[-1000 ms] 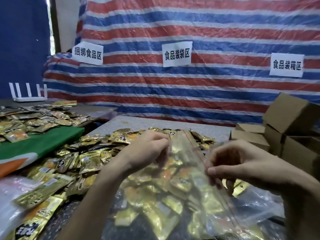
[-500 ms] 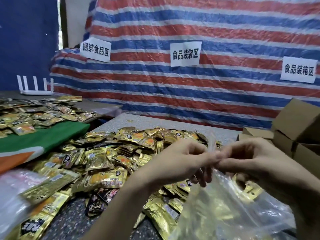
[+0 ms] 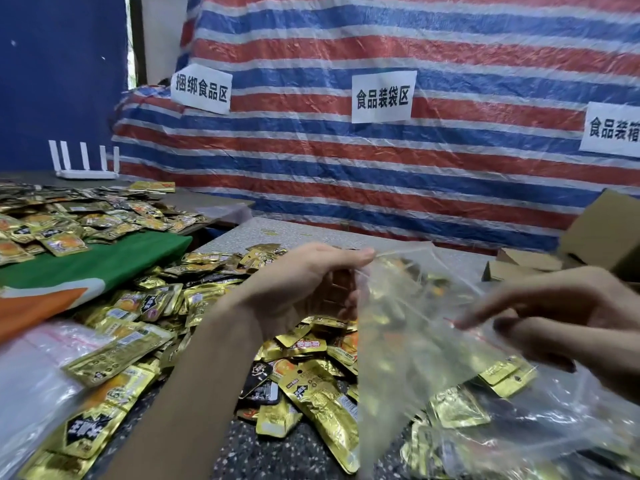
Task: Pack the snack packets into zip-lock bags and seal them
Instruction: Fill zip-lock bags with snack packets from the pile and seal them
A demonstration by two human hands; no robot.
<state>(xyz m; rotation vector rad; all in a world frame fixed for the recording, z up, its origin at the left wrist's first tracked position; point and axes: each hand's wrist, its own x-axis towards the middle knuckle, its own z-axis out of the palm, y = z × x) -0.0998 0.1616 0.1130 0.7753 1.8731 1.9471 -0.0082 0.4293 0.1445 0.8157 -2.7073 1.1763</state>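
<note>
A clear zip-lock bag [image 3: 408, 341] hangs in the air in front of me, its mouth spread between my hands. My left hand [image 3: 304, 289] pinches the bag's top left corner between thumb and fingers. My right hand [image 3: 561, 320] is blurred; its fingers lie along the bag's red-lined rim at the right, and whether they pinch it is unclear. Gold snack packets [image 3: 311, 396] lie in a heap on the speckled table [image 3: 263, 455] under and around the bag. I cannot tell whether any packet is inside the bag.
A stack of empty clear bags [image 3: 31, 382] lies at the near left. More packets [image 3: 69, 223] cover a side table with a green cloth [image 3: 104, 261]. Cardboard boxes [image 3: 602, 233] stand at the right. A striped tarp [image 3: 415, 161] with paper signs hangs behind.
My hands, which met at the bag's top half a second ago, have moved apart, pulling the bag's mouth wide. The camera has tilted slightly to the right.
</note>
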